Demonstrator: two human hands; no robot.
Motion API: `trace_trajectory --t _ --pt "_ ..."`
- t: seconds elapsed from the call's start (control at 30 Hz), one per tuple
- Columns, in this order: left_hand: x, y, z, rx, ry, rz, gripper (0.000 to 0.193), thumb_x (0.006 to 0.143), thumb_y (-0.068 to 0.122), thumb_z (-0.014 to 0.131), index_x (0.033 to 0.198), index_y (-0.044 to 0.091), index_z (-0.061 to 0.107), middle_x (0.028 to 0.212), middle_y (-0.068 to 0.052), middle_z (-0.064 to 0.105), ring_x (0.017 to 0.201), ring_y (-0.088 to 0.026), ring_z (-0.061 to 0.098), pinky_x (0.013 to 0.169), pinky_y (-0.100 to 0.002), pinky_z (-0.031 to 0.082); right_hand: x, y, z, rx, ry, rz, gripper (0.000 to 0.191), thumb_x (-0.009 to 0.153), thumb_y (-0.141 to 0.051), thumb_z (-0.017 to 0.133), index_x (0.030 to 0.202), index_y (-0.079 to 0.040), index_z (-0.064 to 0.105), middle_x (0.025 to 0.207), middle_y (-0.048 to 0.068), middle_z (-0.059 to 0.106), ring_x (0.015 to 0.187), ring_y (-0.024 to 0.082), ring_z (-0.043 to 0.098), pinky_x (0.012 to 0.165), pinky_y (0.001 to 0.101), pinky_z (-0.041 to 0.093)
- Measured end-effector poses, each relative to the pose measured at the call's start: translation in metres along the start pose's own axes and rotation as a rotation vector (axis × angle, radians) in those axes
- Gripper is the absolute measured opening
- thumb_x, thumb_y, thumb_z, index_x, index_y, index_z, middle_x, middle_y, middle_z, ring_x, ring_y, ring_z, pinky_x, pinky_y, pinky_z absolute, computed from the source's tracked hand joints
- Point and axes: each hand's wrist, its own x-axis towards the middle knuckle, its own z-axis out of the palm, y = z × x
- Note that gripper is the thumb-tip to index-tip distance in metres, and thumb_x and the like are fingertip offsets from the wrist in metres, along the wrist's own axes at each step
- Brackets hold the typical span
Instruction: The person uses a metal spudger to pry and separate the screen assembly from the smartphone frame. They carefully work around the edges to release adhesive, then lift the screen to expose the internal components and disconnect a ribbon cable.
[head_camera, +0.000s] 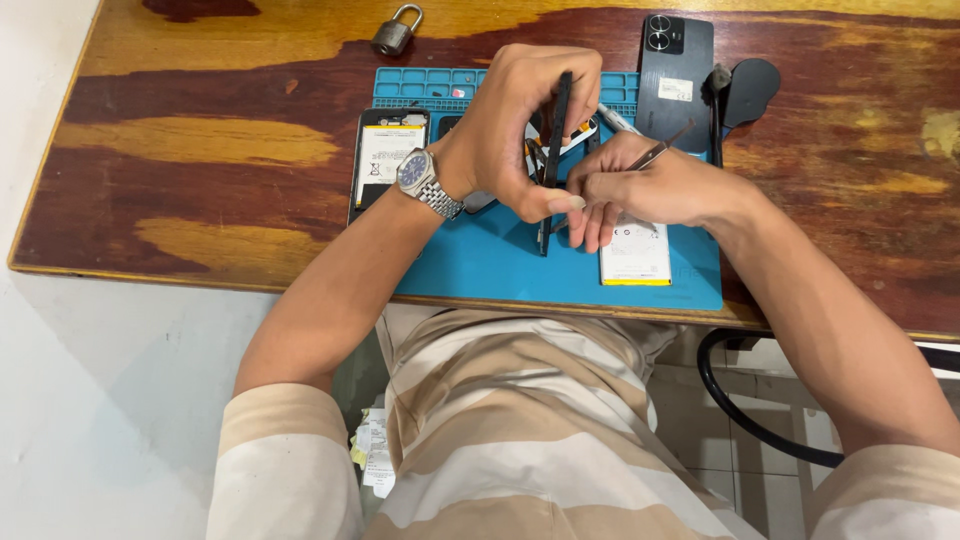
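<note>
A: We start at the left hand (520, 130): it is closed around a thin dark phone frame (556, 150), held on edge, nearly upright, above the middle of the blue work mat (480, 260). A metal wristwatch (425, 182) sits on that wrist.

B: And the right hand (640, 185) is pinched shut on a pair of tweezers (655, 152), fingers curled, touching the left thumb just beside the frame's lower part. We cannot tell where the tweezer tips land; the hands hide them.

A: Under the right hand lies a white battery with a yellow edge (636, 255), flat on the mat. Left of the left wrist we see an opened phone body (385, 160), half on the mat.

B: Farther back, a black phone back cover (676, 80) rests at the mat's far right corner, a black tool on a stand (745, 90) beside it, and a padlock (396, 32) on the wooden table (200, 150).

A: The mat's near edge runs almost along the table's front edge. Bare wood opens to the left and right of the mat.
</note>
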Motion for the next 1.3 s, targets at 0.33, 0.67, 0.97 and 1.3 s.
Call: trace_trajectory --t 0.33,0.67,0.97,1.3 --pt "-0.0001 -0.0005 0.0003 -0.002 0.003 -0.008 0.062 0.074 0.055 0.083 0.084 0.007 0.045 0.079 -0.005 0.055 0.069 -0.017 0.061 0.059 -0.027 0.045 -0.0008 -0.0021 0.0003 -0.002 0.002 0.012 0.030 0.094 -0.007 0.047 0.082 0.009 0.070 0.082 0.021 0.077 0.067 0.024 0.076 0.062 0.0321 0.061" --pt "-0.0010 -0.0008 0.0010 -0.007 0.003 -0.014 0.064 0.074 0.057 0.082 0.084 0.007 0.044 0.077 -0.005 0.054 0.068 -0.017 0.060 0.059 -0.027 0.045 -0.0016 -0.0025 0.0008 -0.016 0.011 0.001 0.031 0.095 -0.008 0.048 0.082 0.008 0.070 0.082 0.020 0.078 0.067 0.023 0.076 0.061 0.0312 0.060" --pt "-0.0001 -0.0017 0.0015 -0.004 0.003 -0.001 0.062 0.074 0.055 0.082 0.083 0.007 0.044 0.076 -0.005 0.053 0.068 -0.018 0.060 0.059 -0.027 0.045 0.0007 0.0030 0.0033 0.050 -0.012 0.020 0.030 0.096 -0.007 0.047 0.084 0.009 0.070 0.082 0.020 0.077 0.068 0.023 0.075 0.062 0.0316 0.060" --pt "-0.0004 -0.0010 -0.0001 -0.001 -0.001 0.004 0.062 0.075 0.055 0.083 0.081 0.006 0.045 0.079 -0.005 0.054 0.069 -0.018 0.061 0.059 -0.027 0.046 -0.0031 -0.0026 0.0058 -0.023 -0.020 0.013 0.033 0.095 -0.007 0.044 0.086 0.009 0.072 0.081 0.019 0.078 0.067 0.022 0.075 0.062 0.0316 0.061"
